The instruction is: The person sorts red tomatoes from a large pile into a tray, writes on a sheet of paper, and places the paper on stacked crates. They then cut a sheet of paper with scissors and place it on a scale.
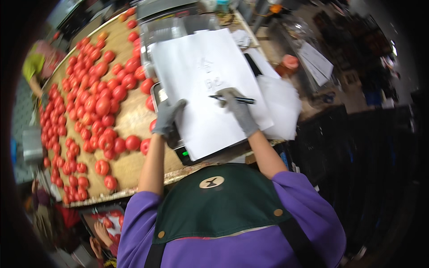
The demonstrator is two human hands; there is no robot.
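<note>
A large white sheet of paper (pixel 201 130) with some handwriting lies in front of me, on top of a dark-edged device with a small green light. In my right hand (pixel 233 104), gloved in grey, is a black marker pen (pixel 246 100), its tip pointing left just below the written characters. My left hand (pixel 167 117), also gloved, rests at the left edge of the sheet with the thumb over the paper. More white sheets (pixel 280 107) stick out under the right side.
Many red tomatoes (pixel 102 106) cover the wooden table (pixel 134 167) to the left. A person in a yellow-green top (pixel 33 62) reaches in at the far left edge. At lower left, another person's hands are by a crate (pixel 88 221) of tomatoes. An orange-lidded jar (pixel 289 63) stands at right.
</note>
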